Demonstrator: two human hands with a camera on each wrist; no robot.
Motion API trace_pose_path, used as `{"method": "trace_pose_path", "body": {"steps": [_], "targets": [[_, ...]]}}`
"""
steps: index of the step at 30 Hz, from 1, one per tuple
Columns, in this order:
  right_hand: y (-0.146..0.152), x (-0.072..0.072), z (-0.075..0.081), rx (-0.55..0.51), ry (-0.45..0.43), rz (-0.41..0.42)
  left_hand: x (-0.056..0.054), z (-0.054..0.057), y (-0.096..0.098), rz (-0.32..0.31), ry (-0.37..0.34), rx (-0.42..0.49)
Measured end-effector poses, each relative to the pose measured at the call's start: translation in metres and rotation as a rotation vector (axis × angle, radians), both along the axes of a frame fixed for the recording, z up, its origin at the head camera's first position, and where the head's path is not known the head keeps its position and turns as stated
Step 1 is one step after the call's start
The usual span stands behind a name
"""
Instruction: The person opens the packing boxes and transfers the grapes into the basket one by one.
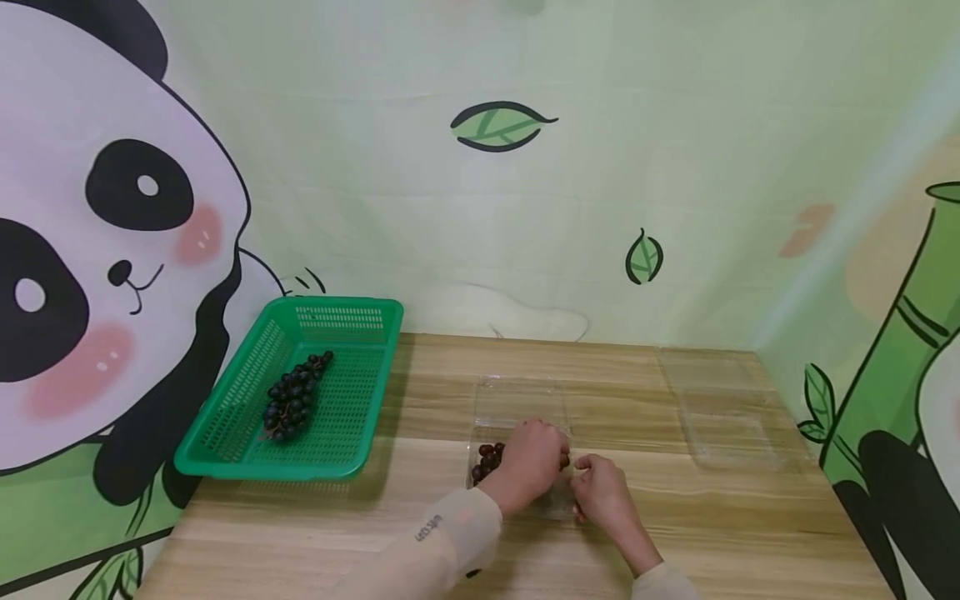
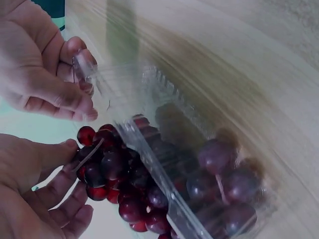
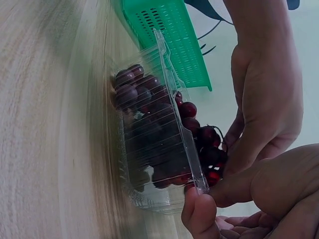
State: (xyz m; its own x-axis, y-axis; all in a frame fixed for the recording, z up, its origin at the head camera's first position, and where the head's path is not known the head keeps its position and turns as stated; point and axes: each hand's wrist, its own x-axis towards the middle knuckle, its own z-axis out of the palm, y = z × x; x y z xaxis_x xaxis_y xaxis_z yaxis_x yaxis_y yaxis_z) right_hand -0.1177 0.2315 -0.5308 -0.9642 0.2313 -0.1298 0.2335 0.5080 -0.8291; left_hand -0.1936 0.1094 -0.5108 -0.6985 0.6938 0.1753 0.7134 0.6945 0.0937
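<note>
A clear plastic clamshell box (image 1: 555,504) stands on the table with its lid (image 1: 517,400) folded back. A bunch of dark red grapes (image 2: 124,169) lies in it, part of the bunch heaped above the rim. My left hand (image 1: 528,462) reaches over the box; its thumb and fingers (image 2: 60,154) pinch the stem end of the bunch. At the right corner, my right hand (image 1: 606,496) pinches the box's rim between thumb and fingers (image 3: 199,211). From the head view my left hand hides much of the grapes.
To the left stands a green plastic basket (image 1: 352,417) with another bunch of dark grapes (image 1: 294,400) in it. More clear plastic boxes (image 1: 727,425) sit at the table's right. A printed panda backdrop (image 1: 337,167) rises behind the wooden table (image 1: 750,533).
</note>
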Motion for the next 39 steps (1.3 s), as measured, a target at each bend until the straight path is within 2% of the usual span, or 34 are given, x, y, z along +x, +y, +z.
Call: {"method": "trace_pose_path", "body": {"steps": [3,8,11,17,23,31,39], "targets": [[0.0,0.0,0.0,0.002,-0.005,0.003,-0.002,0.004,-0.005,0.002,-0.038,0.054],[0.0,0.0,-0.001,-0.003,-0.007,-0.003,-0.005,0.009,-0.014,0.01,-0.179,0.192],[0.0,0.0,0.0,-0.005,-0.013,-0.01,-0.006,0.012,-0.02,0.016,-0.237,0.25],[-0.001,0.0,0.001,-0.028,-0.007,-0.034,-0.007,0.017,-0.03,0.066,-0.237,0.29],[-0.002,-0.001,0.0,-0.054,-0.007,-0.071,-0.006,0.026,-0.04,0.091,-0.257,0.346],[-0.002,-0.001,-0.001,-0.003,0.014,-0.063,-0.009,0.034,-0.049,0.107,-0.258,0.378],[-0.002,-0.001,-0.001,0.0,0.029,-0.045,-0.012,0.038,-0.06,0.087,-0.285,0.418]]}}
